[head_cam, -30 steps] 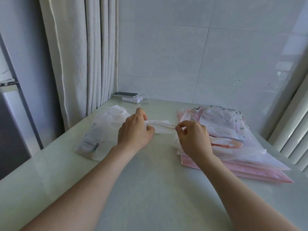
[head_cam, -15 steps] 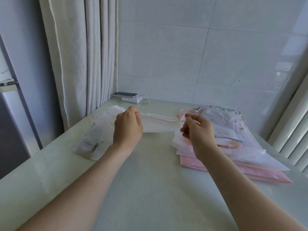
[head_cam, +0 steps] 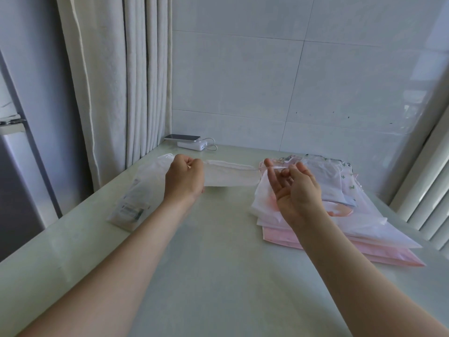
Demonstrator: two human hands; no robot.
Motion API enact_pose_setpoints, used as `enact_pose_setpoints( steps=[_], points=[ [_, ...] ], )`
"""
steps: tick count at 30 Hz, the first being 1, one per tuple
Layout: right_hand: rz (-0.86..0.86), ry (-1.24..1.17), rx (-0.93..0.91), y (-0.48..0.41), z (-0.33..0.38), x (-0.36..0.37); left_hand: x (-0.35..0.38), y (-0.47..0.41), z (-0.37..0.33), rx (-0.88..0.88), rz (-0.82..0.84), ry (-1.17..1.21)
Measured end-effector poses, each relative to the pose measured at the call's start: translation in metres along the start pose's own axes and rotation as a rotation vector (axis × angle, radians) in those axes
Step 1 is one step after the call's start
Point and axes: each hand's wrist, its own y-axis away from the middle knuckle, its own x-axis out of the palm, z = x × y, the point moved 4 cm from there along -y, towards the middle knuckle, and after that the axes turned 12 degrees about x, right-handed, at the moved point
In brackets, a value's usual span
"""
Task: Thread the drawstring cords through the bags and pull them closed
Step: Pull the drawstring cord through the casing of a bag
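Note:
A small white drawstring bag (head_cam: 230, 176) is stretched flat in the air between my hands, above the pale table (head_cam: 218, 251). My left hand (head_cam: 184, 177) grips the bag's left end with curled fingers. My right hand (head_cam: 291, 186) is turned palm up at the bag's right end. Its thumb and middle fingers pinch the thin white cord (head_cam: 274, 168) that comes out of the bag's top hem, and the forefinger points upward.
A stack of pink and white bags (head_cam: 359, 215) lies on the table to the right. A clear plastic packet (head_cam: 143, 198) lies at the left. A phone on a white power bank (head_cam: 192, 142) sits by the back wall, next to a curtain (head_cam: 116, 81).
My hands have moved apart, so the bag is stretched wider and the cord is drawn out to the right. My right hand has turned palm up.

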Motion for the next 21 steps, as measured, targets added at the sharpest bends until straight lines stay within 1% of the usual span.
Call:
enact_pose_setpoints(
  steps=[1,2,3,4,6,8,11,15,17,19,21],
  points=[
    [-0.003,0.013,0.009,0.0,-0.001,0.0,0.001,0.0,0.0,0.027,0.014,-0.023],
    [-0.026,0.078,0.004,0.001,-0.001,0.0,0.002,-0.001,0.001,0.07,0.027,-0.058],
    [-0.055,0.196,-0.022,0.002,-0.001,-0.001,0.003,-0.002,0.002,0.124,0.04,-0.104],
    [-0.071,0.372,-0.077,0.003,0.0,-0.001,0.005,-0.003,0.003,0.183,0.05,-0.157],
    [-0.072,0.833,-0.266,0.006,0.003,0.002,0.007,-0.001,0.003,0.269,0.06,-0.254],
    [-0.035,1.215,-0.449,0.007,0.0,0.006,0.008,0.002,0.0,0.264,0.074,-0.301],
    [0.007,1.544,-0.619,0.003,-0.011,0.007,0.009,0.004,-0.004,0.189,0.117,-0.279],
    [0.018,1.744,-0.711,-0.006,-0.019,-0.001,0.009,0.001,-0.002,0.205,0.107,-0.258],
    [0.009,1.808,-0.811,-0.008,-0.019,-0.002,0.007,0.0,0.0,0.208,0.077,-0.281],
    [-0.028,1.832,-0.894,-0.009,-0.016,-0.001,0.003,-0.002,-0.001,0.19,0.033,-0.278],
    [-0.079,1.808,-0.944,-0.009,-0.012,0.0,-0.001,-0.002,-0.002,0.153,0.003,-0.23]
  ],
)
